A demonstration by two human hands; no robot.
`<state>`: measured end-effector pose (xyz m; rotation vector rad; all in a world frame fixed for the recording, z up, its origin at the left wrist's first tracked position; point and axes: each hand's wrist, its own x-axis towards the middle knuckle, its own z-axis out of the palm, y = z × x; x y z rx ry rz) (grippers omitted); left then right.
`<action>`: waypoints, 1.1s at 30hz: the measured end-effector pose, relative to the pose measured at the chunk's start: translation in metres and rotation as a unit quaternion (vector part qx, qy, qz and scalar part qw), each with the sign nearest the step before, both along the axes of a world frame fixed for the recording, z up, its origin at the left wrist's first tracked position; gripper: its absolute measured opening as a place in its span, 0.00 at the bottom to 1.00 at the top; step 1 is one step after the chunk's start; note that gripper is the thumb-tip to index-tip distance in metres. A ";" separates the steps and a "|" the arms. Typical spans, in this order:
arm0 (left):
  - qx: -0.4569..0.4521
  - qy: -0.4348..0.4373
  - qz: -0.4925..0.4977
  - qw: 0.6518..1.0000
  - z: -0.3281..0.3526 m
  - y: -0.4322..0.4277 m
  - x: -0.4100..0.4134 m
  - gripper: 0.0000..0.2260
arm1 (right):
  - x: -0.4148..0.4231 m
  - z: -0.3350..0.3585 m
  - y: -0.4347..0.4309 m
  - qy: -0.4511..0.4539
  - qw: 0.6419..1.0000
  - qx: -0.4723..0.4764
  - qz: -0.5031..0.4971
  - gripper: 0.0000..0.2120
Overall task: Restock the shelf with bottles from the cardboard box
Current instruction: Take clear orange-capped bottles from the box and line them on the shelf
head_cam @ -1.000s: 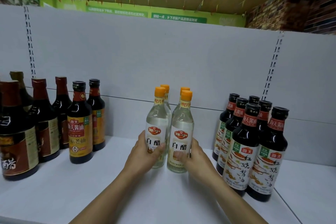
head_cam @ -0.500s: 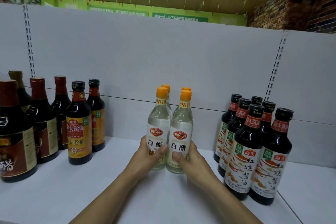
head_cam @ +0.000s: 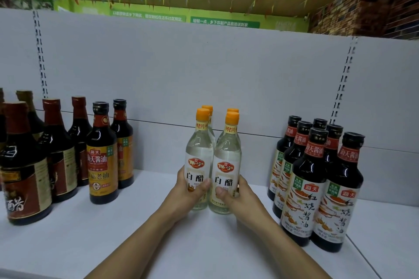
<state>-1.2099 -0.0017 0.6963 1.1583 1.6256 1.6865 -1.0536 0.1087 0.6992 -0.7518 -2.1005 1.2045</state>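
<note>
12 o'clock: your left grip [head_cam: 189, 196] holds left vinegar [head_cam: 197, 154], right grip [head_cam: 239, 199] right vinegar [head_cam: 227, 156], likely aligning them, labels forward.

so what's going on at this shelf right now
A person is stocking a shop shelf. The left hand grips the left vinegar bottle and the right hand grips the right vinegar bottle, both upright, side by side on the shelf, just in front of two more orange-capped bottles. Groups of dark sauce bottles stand on either side.
</note>
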 end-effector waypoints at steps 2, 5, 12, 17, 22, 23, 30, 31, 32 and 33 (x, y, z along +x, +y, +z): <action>0.000 0.000 0.000 1.000 0.000 0.000 0.001 0.31 | 0.002 0.001 0.000 0.003 1.000 -0.009 0.011 0.21; 0.002 0.000 -0.003 1.000 0.000 0.001 0.002 0.32 | 0.002 -0.001 0.000 0.003 1.000 -0.001 0.023 0.24; 0.005 -0.004 -0.008 1.000 -0.001 0.003 0.004 0.32 | 0.005 -0.001 0.000 -0.009 1.000 0.018 0.022 0.24; 0.003 0.005 -0.007 1.000 -0.002 0.003 0.004 0.31 | 0.004 -0.003 0.001 -0.020 0.999 0.027 0.014 0.25; 0.008 0.005 -0.014 1.000 -0.002 0.004 0.001 0.32 | 0.005 -0.003 0.002 -0.025 0.999 0.024 0.014 0.27; 0.011 0.007 -0.016 1.000 -0.001 0.003 0.002 0.33 | 0.005 -0.002 0.001 -0.025 0.999 0.023 0.014 0.26; 0.006 0.028 0.010 1.000 0.011 -0.009 0.012 0.45 | 0.013 0.012 -0.005 -0.012 1.000 0.014 -0.008 0.28; 0.009 0.028 0.011 0.999 0.013 -0.011 0.015 0.45 | 0.014 0.016 -0.007 -0.007 1.000 0.020 -0.017 0.28; 0.007 0.029 0.017 0.999 0.015 -0.013 0.017 0.45 | 0.017 0.020 -0.010 -0.005 0.999 0.030 -0.026 0.29; 0.003 0.035 0.025 0.999 0.017 -0.016 0.022 0.45 | 0.020 0.025 -0.014 -0.005 0.998 0.040 -0.038 0.32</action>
